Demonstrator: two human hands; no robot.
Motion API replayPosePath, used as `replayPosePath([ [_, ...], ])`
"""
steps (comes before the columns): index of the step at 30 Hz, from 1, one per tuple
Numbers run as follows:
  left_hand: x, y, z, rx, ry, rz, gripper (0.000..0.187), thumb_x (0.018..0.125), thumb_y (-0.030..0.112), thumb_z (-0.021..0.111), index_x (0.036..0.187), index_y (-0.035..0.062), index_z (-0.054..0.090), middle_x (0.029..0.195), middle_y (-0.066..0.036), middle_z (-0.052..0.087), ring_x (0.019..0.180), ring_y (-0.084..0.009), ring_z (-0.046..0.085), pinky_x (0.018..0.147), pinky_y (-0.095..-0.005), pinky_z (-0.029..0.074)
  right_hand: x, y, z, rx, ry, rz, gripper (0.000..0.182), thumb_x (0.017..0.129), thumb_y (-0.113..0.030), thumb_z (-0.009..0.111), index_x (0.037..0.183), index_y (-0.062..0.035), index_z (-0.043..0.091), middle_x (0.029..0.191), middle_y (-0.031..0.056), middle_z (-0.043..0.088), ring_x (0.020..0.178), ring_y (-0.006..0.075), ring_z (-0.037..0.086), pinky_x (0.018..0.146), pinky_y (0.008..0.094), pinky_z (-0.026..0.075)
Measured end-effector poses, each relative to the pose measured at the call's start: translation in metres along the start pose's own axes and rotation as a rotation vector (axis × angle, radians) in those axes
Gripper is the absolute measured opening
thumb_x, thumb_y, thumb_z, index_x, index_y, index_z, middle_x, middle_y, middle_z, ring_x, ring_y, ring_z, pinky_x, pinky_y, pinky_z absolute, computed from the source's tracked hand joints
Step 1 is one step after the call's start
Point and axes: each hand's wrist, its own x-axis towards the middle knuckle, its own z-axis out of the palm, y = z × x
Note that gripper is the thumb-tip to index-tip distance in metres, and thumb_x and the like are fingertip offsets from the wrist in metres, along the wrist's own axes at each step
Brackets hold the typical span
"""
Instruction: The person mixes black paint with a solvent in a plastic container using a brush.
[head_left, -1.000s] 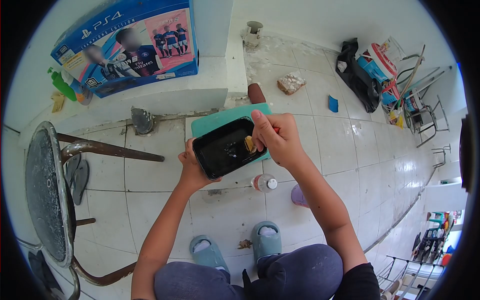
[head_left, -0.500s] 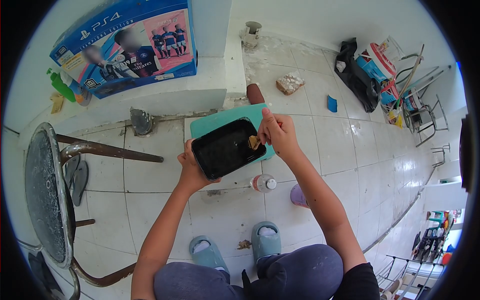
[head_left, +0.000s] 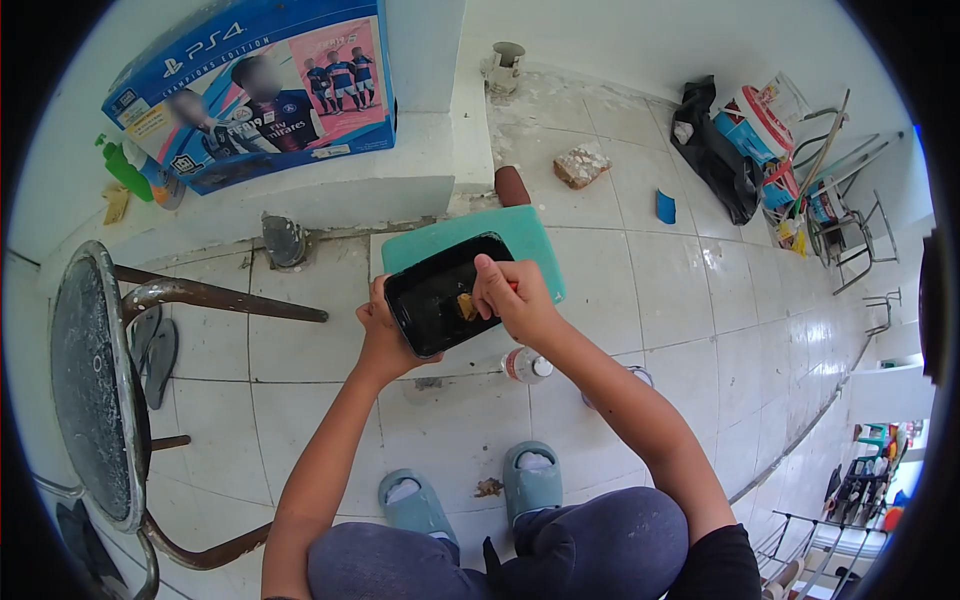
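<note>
My left hand [head_left: 380,325] grips the left end of a black rectangular plastic tray [head_left: 425,300], its fingers on the rim and side. The tray is held over a turquoise flat-topped box [head_left: 535,245] on the floor. My right hand [head_left: 517,298] is closed around a small brush, with a bit of red handle showing by the fingers. The tan brush end [head_left: 467,306] is inside the tray, near its middle. Whether the tray holds liquid is hard to tell. A clear plastic bottle [head_left: 527,366] stands just below the tray, partly near my right wrist.
A purple-sided container [head_left: 640,376] is mostly hidden behind my right forearm. At left stands a worn metal stool [head_left: 95,385]. A PS4 box [head_left: 270,110] rests on the ledge. A brick chunk [head_left: 581,166] and a black bag [head_left: 715,150] lie farther off.
My right hand has moved left and slightly down, taking the brush from the tray's right end to its middle. My left hand and the tray stay nearly still.
</note>
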Motion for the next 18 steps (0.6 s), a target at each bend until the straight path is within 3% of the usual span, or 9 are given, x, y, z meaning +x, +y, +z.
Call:
replayPosePath([
  [2, -0.001, -0.001, 0.001, -0.011, -0.003, 0.005, 0.127, 0.047, 0.033, 0.093, 0.147, 0.0141, 0.017, 0.139, -0.008, 0.03, 0.131, -0.0229, 0.039, 0.102, -0.0456, 0.024, -0.003, 0.002, 0.005, -0.001, -0.02, -0.03, 0.06, 0.111, -0.037, 0.043, 0.059, -0.006, 0.044, 0.056, 0.004, 0.054, 0.051, 0.008, 0.044, 0.049, 0.0258, 0.035],
  [4, -0.001, -0.002, 0.002, -0.021, -0.006, 0.011, 0.127, 0.047, 0.033, 0.093, 0.147, 0.0146, 0.016, 0.14, -0.008, 0.029, 0.13, -0.0221, 0.041, 0.102, -0.0454, 0.024, -0.007, 0.004, 0.01, 0.05, -0.023, -0.024, 0.064, 0.11, -0.04, 0.043, 0.061, -0.0019, 0.057, 0.054, 0.0028, 0.054, 0.052, 0.0108, 0.047, 0.052, 0.029, 0.039],
  [5, -0.001, -0.002, 0.003, -0.015, 0.006, 0.012, 0.128, 0.047, 0.033, 0.093, 0.147, 0.0151, 0.016, 0.14, -0.007, 0.029, 0.13, -0.0216, 0.041, 0.101, -0.0452, 0.024, -0.009, 0.004, 0.011, 0.05, -0.022, -0.024, 0.064, 0.11, -0.04, 0.043, 0.061, -0.0019, 0.057, 0.054, 0.0028, 0.054, 0.052, 0.0108, 0.047, 0.052, 0.029, 0.039],
  [7, 0.0, 0.001, 0.001, -0.01, 0.018, 0.015, 0.128, 0.047, 0.033, 0.093, 0.148, 0.0156, 0.015, 0.141, -0.006, 0.028, 0.13, -0.0211, 0.042, 0.101, -0.045, 0.024, -0.013, 0.003, 0.012, 0.073, -0.048, -0.081, 0.059, 0.111, -0.036, 0.041, 0.061, -0.0051, 0.042, 0.06, 0.0055, 0.055, 0.053, 0.0101, 0.047, 0.052, 0.0257, 0.038],
  [18, 0.0, -0.001, -0.001, 0.112, -0.009, 0.072, 0.124, 0.049, 0.035, 0.092, 0.149, 0.0185, 0.02, 0.142, -0.01, 0.026, 0.134, -0.0243, 0.033, 0.102, -0.0468, 0.024, 0.0, -0.018, -0.023, 0.183, 0.124, -0.005, 0.061, 0.111, -0.036, 0.04, 0.059, -0.0055, 0.043, 0.061, 0.0108, 0.058, 0.052, 0.0117, 0.05, 0.051, 0.026, 0.041],
])
